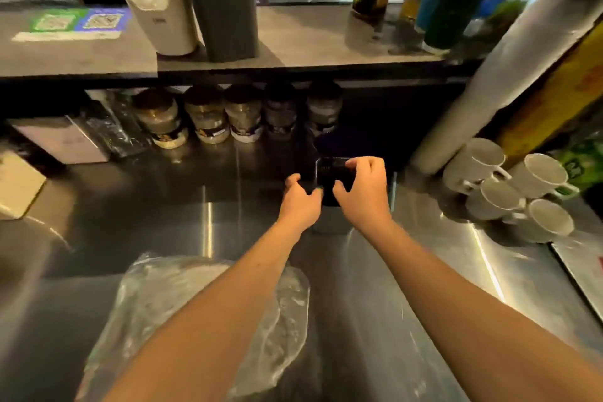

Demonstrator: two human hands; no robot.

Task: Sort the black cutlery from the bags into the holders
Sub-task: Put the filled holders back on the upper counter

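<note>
Both hands meet over a holder (329, 220) standing mid-desk (424, 271). Right hand (362, 188) has fingers curled round a bundle of black cutlery (329, 173), sitting at the holder's top; blurred, can't tell forks from spoons. Left hand (298, 201) is just left of the holder, fingers loosely curled, thumb tip touching the cutlery; firm grip or not, can't tell. Clear bag (156, 303) lies crumpled nearer the camera than the holder, to its left, partly under the left forearm. White cups (509, 192) are clustered right of the holder. Row of jars (228, 117) stands behind it under a shelf (310, 36). Grey holder (225, 6) and white tub (163, 13) are up on the shelf, behind-left of the holder.
</note>
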